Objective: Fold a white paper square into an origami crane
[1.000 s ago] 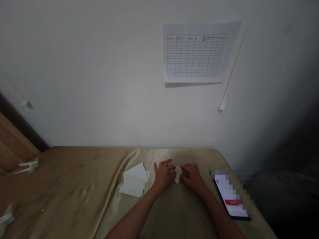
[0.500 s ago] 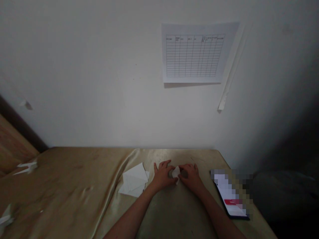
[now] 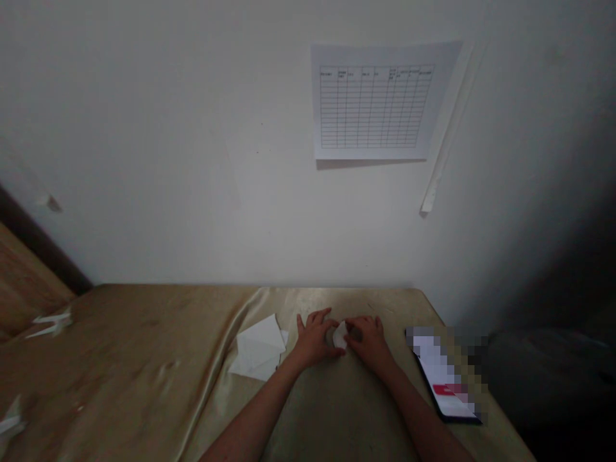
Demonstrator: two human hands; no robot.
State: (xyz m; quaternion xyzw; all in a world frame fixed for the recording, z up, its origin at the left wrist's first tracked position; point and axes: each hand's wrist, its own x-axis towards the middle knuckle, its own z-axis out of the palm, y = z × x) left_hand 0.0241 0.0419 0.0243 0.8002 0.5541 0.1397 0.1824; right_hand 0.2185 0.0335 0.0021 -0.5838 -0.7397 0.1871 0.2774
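Note:
Between my hands is a small folded piece of white paper, close to the tabletop. My left hand grips its left side, thumb at the lower edge and index finger near the top, the other fingers raised and spread. On the right edge, my right hand pinches the paper with thumb and index finger. The exact folds are too small to make out. Left of my left hand lies a loose pile of white paper sheets.
A phone with a lit screen lies right of my right forearm. The satiny cloth on the table has a raised wrinkle. Folded paper pieces lie at the far left. A printed table sheet hangs on the wall behind.
The small paper has shifted slightly between my fingers, and its lower tip no longer sticks out below my left thumb. Both hands stay nearly in place.

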